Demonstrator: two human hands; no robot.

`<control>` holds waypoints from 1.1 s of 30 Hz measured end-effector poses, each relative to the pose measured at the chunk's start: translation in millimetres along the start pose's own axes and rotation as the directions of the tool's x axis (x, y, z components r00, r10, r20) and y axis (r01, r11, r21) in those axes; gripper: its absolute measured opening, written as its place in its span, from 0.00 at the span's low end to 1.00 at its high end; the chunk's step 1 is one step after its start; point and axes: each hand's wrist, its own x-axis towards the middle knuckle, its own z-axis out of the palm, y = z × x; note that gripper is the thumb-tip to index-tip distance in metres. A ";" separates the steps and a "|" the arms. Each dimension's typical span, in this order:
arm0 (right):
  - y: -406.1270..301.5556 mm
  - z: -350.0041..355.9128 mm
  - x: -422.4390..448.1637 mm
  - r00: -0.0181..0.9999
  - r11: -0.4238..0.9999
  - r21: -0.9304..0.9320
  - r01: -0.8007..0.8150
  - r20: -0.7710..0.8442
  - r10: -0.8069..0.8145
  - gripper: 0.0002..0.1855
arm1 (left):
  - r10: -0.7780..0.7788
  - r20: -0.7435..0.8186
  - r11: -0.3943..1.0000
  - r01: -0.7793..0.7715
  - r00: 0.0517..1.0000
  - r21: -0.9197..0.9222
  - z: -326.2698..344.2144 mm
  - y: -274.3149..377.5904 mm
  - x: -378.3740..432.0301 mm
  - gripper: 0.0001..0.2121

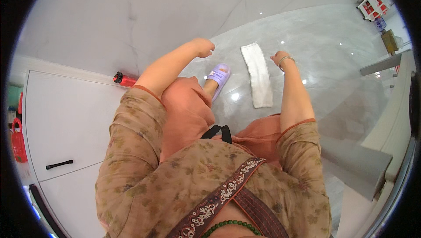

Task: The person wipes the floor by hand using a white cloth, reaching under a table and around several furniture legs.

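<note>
A white folded cloth (258, 75) lies as a long strip on the grey glossy floor (309, 34), in front of my legs. To the left of the cloth's far end is my left hand (204, 47), raised in the air with its fingers curled. My right hand (279, 59), with a bangle on the wrist, hangs just right of the cloth, its fingers bent too. Neither hand touches the cloth, and nothing shows in either one. My foot in a purple slipper (220, 77) stands left of the cloth.
At the left a red bottle (125, 79) lies by the wall, near a white cabinet door (75, 113) with a black handle (59, 164). Far off at the upper right is a white rack (374, 5) with red things. A grey panel (358, 162) juts in at the right.
</note>
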 end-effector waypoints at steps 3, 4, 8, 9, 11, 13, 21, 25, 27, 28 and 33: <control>14.7 -6.8 -13.2 1.000 0.999 0.037 -0.004 0.021 0.003 0.23 | 0.015 -0.030 1.000 -0.014 0.999 0.016 -17.7 28.9 1.2 0.15; 20.9 -8.3 -17.1 0.998 0.998 0.061 -0.007 0.057 0.004 0.23 | 0.047 -0.030 0.997 -0.045 0.998 0.055 -20.6 41.6 4.4 0.15; 23.9 -2.7 -34.4 0.998 0.997 0.059 0.056 0.015 -0.057 0.23 | 0.159 -0.036 0.975 -0.151 0.987 0.162 -5.8 56.3 21.3 0.14; 29.5 4.2 -32.8 0.997 0.997 0.025 0.078 -0.010 -0.078 0.22 | 0.185 -0.060 0.971 -0.173 0.981 0.168 3.6 59.2 30.4 0.13; 25.5 9.6 -31.4 0.996 0.996 -0.007 0.089 0.008 -0.089 0.22 | 0.224 -0.015 0.951 -0.215 0.974 0.221 27.7 56.1 46.3 0.12; 19.5 32.1 -29.1 0.993 0.999 -0.024 0.035 0.118 -0.032 0.21 | 0.280 0.128 0.892 -0.307 0.951 0.330 57.4 63.6 54.7 0.12; -9.1 89.5 19.3 0.945 0.996 -0.077 0.034 0.328 -0.007 0.22 | 0.352 0.064 0.936 -0.350 0.934 -0.037 68.8 69.7 109.5 0.13; 7.1 140.3 41.8 0.948 0.997 0.022 0.073 0.308 -0.076 0.22 | 0.358 0.033 0.933 -0.357 0.933 -0.039 84.5 83.0 158.6 0.11; -0.4 179.9 23.3 0.993 0.972 0.237 -0.005 0.114 -0.023 0.23 | 0.359 0.028 0.931 -0.356 0.933 -0.085 111.2 77.1 171.9 0.11; 12.0 206.4 14.4 0.995 0.977 0.201 0.067 -0.093 -0.049 0.23 | 0.375 0.005 0.923 -0.373 0.927 -0.096 112.5 81.2 185.4 0.11; 23.2 254.6 -4.4 0.899 0.945 0.119 0.305 -0.364 -0.244 0.26 | 0.280 -0.281 0.936 -0.325 0.918 -0.132 156.4 81.0 238.7 0.22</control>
